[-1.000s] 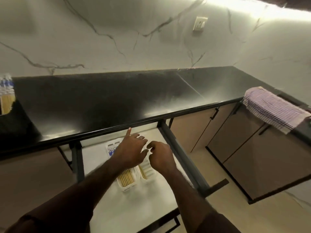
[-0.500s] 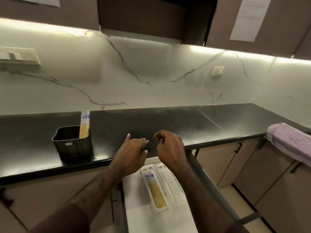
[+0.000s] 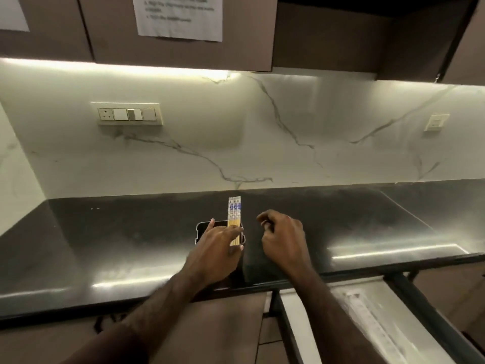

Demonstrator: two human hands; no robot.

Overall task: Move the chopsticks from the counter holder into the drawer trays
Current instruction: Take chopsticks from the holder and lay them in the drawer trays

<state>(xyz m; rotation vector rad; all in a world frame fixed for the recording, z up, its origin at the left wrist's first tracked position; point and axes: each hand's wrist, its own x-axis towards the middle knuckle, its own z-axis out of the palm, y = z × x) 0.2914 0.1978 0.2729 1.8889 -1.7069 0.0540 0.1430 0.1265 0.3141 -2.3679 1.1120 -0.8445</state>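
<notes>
- The chopsticks (image 3: 234,219) stand upright in a black holder (image 3: 202,228) on the dark bench (image 3: 105,237), near its front edge — a small bundle in paper sleeves with blue print too blurred to read.
- The left hand (image 3: 216,249) reaches over the holder's mouth, fingers spread and touching the lower part of the bundle; whether it has closed on the chopsticks cannot be told.
- The right hand (image 3: 284,239) hovers at 3 o'clock of the holder, fingers loosely curled, holding nothing.
- At 5 o'clock of the holder, below the bench edge, the drawer (image 3: 301,327) stands pulled out; a white tray (image 3: 367,311) lies in it, its contents smeared by blur.
- A printed sheet (image 3: 179,17) is stuck to the upper cabinet at 12 o'clock — lines of text, none legible.
- On the marble wall a switch plate (image 3: 128,114) sits at 11 o'clock of the holder, and a single socket (image 3: 436,122) at 2 o'clock.
</notes>
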